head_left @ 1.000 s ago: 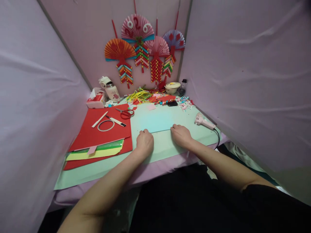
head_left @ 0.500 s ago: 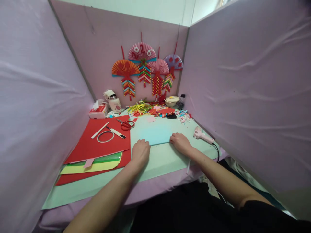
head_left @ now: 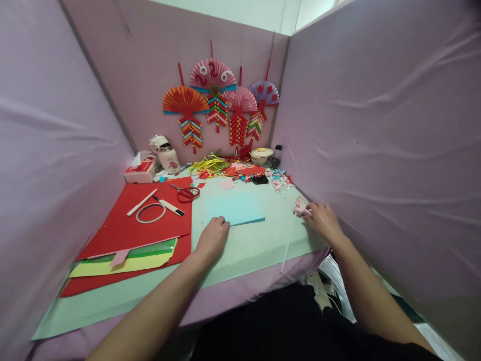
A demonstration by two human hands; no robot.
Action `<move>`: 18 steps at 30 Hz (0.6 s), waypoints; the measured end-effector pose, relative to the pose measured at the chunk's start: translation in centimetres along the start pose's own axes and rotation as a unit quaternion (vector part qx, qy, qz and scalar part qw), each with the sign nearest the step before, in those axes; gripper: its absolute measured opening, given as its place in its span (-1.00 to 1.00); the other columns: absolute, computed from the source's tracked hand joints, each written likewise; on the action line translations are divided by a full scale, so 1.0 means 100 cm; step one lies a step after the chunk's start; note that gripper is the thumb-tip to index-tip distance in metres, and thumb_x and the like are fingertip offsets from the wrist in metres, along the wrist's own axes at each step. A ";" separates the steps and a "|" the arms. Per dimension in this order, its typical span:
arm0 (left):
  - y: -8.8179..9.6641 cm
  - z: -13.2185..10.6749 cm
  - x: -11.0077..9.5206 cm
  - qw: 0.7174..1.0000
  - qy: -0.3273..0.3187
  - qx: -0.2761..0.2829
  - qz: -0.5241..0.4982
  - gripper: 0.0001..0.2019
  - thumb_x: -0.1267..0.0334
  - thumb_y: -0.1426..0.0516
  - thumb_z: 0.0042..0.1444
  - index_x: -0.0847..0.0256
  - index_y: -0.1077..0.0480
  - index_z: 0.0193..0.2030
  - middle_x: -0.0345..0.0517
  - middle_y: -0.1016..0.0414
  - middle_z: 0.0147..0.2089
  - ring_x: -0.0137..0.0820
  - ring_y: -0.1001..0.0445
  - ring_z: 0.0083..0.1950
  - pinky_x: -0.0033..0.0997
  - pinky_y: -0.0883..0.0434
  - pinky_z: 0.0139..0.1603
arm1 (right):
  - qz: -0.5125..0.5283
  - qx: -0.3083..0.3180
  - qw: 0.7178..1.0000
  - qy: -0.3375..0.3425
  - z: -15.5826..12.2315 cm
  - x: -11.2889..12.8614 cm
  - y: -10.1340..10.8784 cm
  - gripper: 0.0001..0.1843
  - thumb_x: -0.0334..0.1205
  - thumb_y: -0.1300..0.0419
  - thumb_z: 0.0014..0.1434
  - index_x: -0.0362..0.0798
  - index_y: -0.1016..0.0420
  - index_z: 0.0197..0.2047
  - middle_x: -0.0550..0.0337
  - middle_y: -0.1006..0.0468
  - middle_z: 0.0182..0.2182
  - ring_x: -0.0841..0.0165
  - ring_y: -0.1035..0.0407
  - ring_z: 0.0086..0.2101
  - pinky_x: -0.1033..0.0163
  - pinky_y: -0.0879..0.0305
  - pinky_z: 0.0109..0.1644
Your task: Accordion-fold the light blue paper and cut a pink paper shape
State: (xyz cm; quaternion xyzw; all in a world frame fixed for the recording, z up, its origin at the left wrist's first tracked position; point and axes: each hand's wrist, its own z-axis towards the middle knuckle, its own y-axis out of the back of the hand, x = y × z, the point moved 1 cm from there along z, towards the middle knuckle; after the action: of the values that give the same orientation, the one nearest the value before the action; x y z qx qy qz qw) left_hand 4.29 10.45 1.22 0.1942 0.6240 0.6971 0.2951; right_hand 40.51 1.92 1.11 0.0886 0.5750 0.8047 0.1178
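Observation:
My left hand (head_left: 212, 237) rests with curled fingers on the pale green table cover, its knuckles at the near left corner of a light blue sheet of paper (head_left: 235, 208). My right hand (head_left: 322, 220) lies at the right edge of the table with its fingers closed over the handle of a pink glue gun (head_left: 300, 205), of which only the front part shows. A thin white stick (head_left: 285, 248) lies near the table's front edge between my two arms.
Red sheets (head_left: 128, 225) on the left carry a tape ring (head_left: 150, 212), a white pen, a knife and red scissors (head_left: 186, 192). Paper scraps, a bowl (head_left: 260, 155), a jar and a tissue box (head_left: 141, 170) line the back. Paper fans (head_left: 212, 82) hang on the pink partition.
My right hand left the blue sheet's near right corner and moved right onto the glue gun. My left hand stayed by the sheet. The view shifted slightly.

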 end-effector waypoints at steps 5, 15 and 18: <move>0.001 -0.001 -0.001 1.000 0.005 0.003 -0.003 -0.72 0.46 0.01 0.25 0.25 -0.45 -0.01 0.06 -0.40 -0.02 -0.23 -0.31 0.01 -0.33 -0.31 0.00 | 0.011 0.026 0.999 -0.035 0.008 -0.019 -0.014 -0.89 -0.23 -0.17 0.22 -0.09 -0.44 -0.24 0.02 -0.53 -0.26 0.24 -0.34 -0.22 0.23 -0.09 -0.17; 0.005 -0.001 0.003 1.000 0.025 0.014 0.002 -0.72 0.45 0.02 0.26 0.22 -0.44 0.00 0.03 -0.41 -0.02 -0.23 -0.32 0.03 -0.33 -0.31 -0.03 | 0.018 0.016 0.999 -0.035 0.059 0.012 -0.026 -0.86 -0.28 -0.14 0.22 -0.14 -0.46 -0.18 -0.01 -0.51 -0.22 0.25 -0.35 -0.20 0.26 -0.08 -0.21; 0.004 -0.001 0.008 0.999 0.033 0.012 0.003 -0.71 0.46 0.02 0.25 0.21 -0.44 0.00 0.03 -0.41 -0.03 -0.23 -0.32 0.03 -0.33 -0.31 -0.05 | 0.017 0.011 0.999 -0.047 0.068 0.022 -0.024 -0.81 -0.26 -0.17 0.21 -0.17 -0.47 -0.13 -0.10 -0.49 -0.16 0.18 -0.33 -0.14 0.22 -0.13 -0.14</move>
State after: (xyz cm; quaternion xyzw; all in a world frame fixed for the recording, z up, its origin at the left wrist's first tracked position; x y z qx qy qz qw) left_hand 3.52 10.90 1.53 0.1760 0.6410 0.6967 0.2699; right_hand 40.47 9.43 1.05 0.1374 0.5759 0.7953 0.1301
